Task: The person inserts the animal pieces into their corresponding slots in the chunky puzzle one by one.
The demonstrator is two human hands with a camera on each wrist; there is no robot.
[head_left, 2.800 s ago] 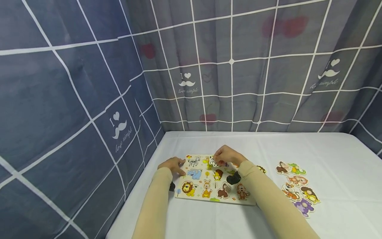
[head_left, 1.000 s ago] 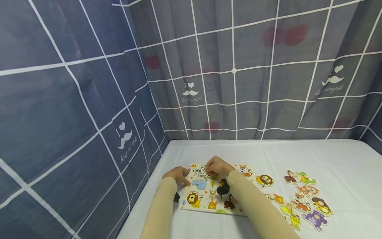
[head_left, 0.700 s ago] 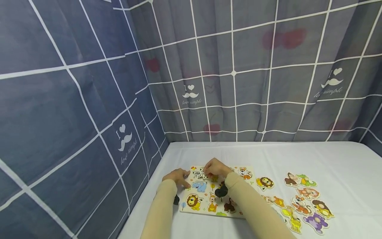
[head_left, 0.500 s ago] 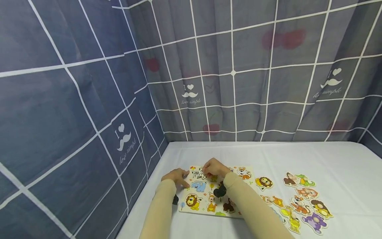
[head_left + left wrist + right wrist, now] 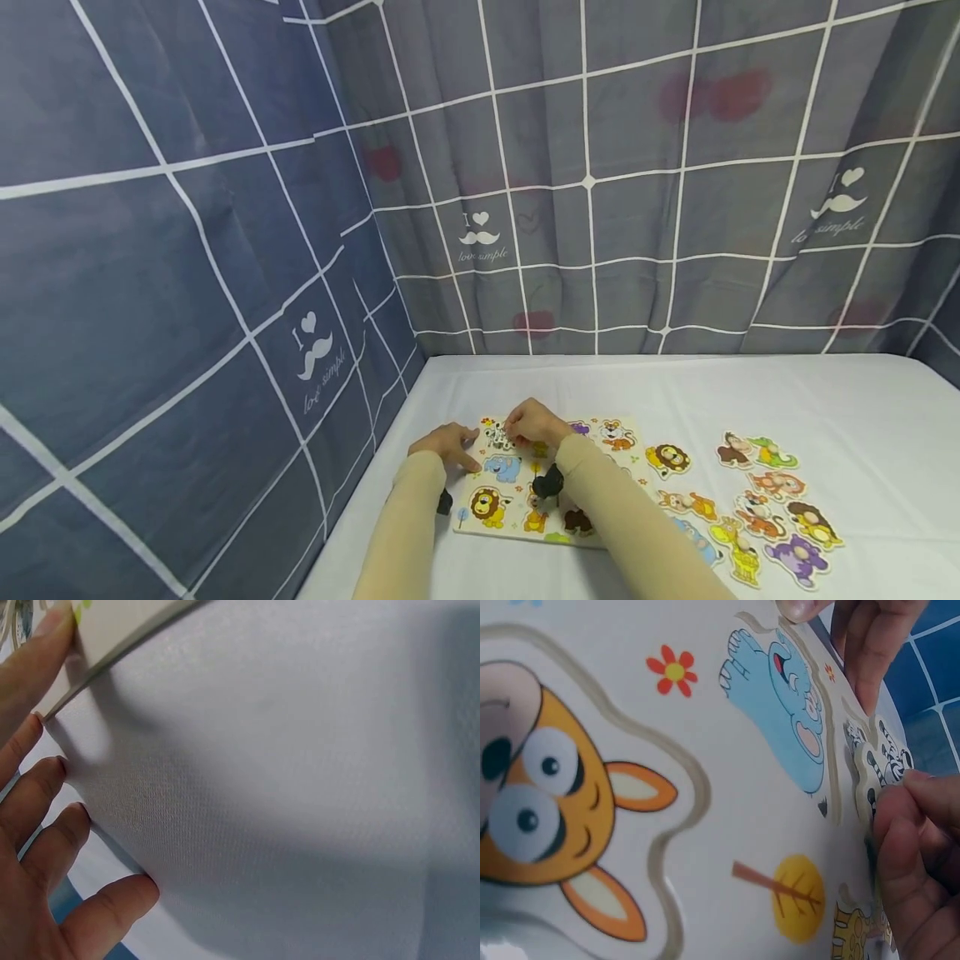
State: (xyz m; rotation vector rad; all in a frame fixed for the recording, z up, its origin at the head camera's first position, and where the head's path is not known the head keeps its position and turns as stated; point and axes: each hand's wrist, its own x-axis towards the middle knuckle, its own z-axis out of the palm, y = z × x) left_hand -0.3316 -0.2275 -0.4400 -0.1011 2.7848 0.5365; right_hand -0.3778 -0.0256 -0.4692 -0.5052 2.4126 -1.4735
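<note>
My right hand (image 5: 534, 423) pinches a zebra puzzle piece (image 5: 876, 776) between thumb and fingers. In the right wrist view the piece lies right over the zebra recess, in the far left corner of the animal puzzle board (image 5: 720, 802). My left hand (image 5: 444, 442) rests at the board's left edge with fingers spread; in the left wrist view its thumb (image 5: 37, 656) lies on the board. Near the right hand are the elephant picture (image 5: 776, 705) and the giraffe picture (image 5: 847, 930), the latter partly covered by the fingers. My right sleeve hides the board's near right part.
Right of the board lie loose animal pieces on the white tablecloth (image 5: 750, 383): a lion (image 5: 667, 457), a giraffe (image 5: 735, 550), a purple hippo-like piece (image 5: 797, 558), a hedgehog (image 5: 813, 522) and several others. A checked curtain (image 5: 630, 217) hangs behind and on the left.
My right hand has carried the zebra piece left, from over the giraffe picture to the zebra recess, and the piece has turned slightly there. The left hand stays at the board's edge.
</note>
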